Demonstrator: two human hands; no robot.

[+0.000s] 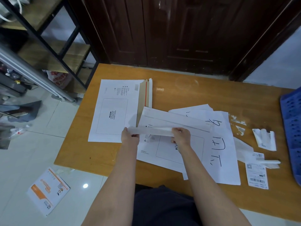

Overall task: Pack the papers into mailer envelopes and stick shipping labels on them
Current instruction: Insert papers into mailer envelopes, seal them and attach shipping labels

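Observation:
A white mailer envelope (169,149) lies in front of me on the wooden table (104,154), its flap (175,119) folded up at the far side. My left hand (129,137) and my right hand (180,136) both pinch a long white paper strip (153,130) stretched between them just above the envelope. White papers with large handwritten black characters (218,144) lie under and to the right of the envelope. A stack of mailer envelopes (114,111) sits at the left. A shipping label (257,175) lies at the right.
Crumpled label backing (265,139) and a white pen (270,161) lie near the shipping label. A blue perforated basket (293,128) stands at the right edge. On the floor at the left lies an orange and white mailer (47,191). A dark wooden door (179,33) is behind the table.

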